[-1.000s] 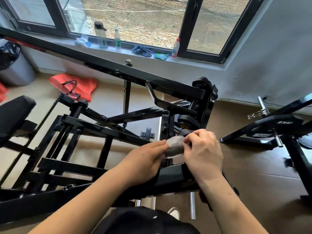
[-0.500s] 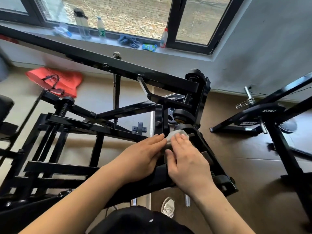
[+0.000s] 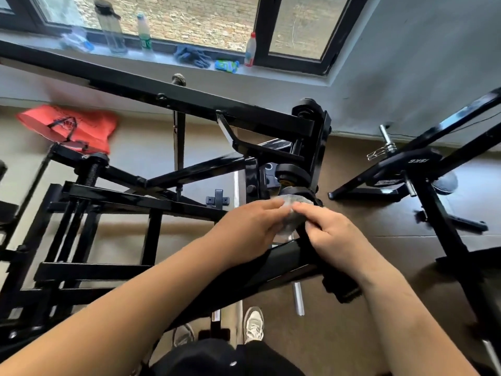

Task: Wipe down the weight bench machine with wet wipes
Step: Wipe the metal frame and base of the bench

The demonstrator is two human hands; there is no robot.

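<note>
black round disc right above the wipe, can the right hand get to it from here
Probably yes: the right hand pinches the wipe just below the disc, with nothing visible between them.

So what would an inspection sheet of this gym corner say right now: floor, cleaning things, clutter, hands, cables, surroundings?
Surface: brown floor, with the black weight bench machine standing on it.
Job's things: grey-white wet wipe, bunched up, held beside the machine's round pivot.
Clutter: orange bag on the floor; bottles, blue gloves and a green packet on the windowsill.
Grippers: left hand and right hand both hold the wet wipe with their fingertips.
Cables: nothing seen.
Surroundings: window facing a brick wall; second rack with a weight plate to the right.
</note>
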